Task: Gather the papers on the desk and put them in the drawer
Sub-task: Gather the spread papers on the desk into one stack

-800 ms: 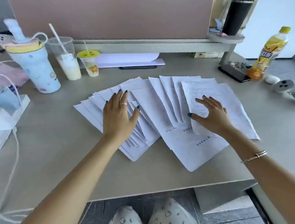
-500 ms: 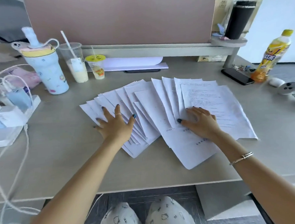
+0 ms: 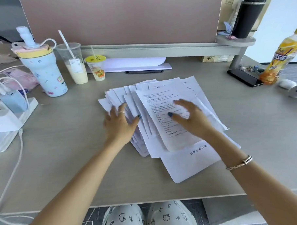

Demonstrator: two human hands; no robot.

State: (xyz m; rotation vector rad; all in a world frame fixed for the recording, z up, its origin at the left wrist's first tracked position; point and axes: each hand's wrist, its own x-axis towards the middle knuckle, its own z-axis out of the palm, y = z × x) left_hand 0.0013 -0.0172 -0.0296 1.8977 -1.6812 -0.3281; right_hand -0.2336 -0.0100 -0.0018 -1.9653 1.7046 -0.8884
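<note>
A: Where are the papers [image 3: 163,115]?

B: In a loose, overlapping heap in the middle of the tabletop [image 3: 69,149]. The sheets are fanned and skewed, and one sheet at the near end sticks out toward the front edge, with a short line of print on it.

A: And the hands?

B: Both lie on the heap. The left hand [image 3: 118,124] is spread flat against the left side of the sheets, fingers apart, thumb pointing right; it has a ring on one finger. Its grip is open, pressing and not pinching.

A: The right one?

B: The right hand [image 3: 189,118] rests palm down on the top printed sheet, fingers splayed and a bit blurred. Its grip is open too, closed on nothing. A bracelet [image 3: 240,162] sits on that wrist.

A: What else is around?

B: To the left of the heap, well apart, stands a pale blue tumbler [image 3: 44,72] with a yellow lid. Beside it are a clear cup [image 3: 74,64] with a straw and a small yellow-lidded cup [image 3: 96,67]. At the far left a power strip [image 3: 10,116] with white cables. Behind the heap, a pink partition [image 3: 123,18]. To the right, a black phone [image 3: 244,77] lies flat, and just beside it an orange drink bottle [image 3: 283,57]. A black flask [image 3: 249,16] stands on a raised round shelf.

A: Is a drawer visible?

B: I cannot tell.
</note>
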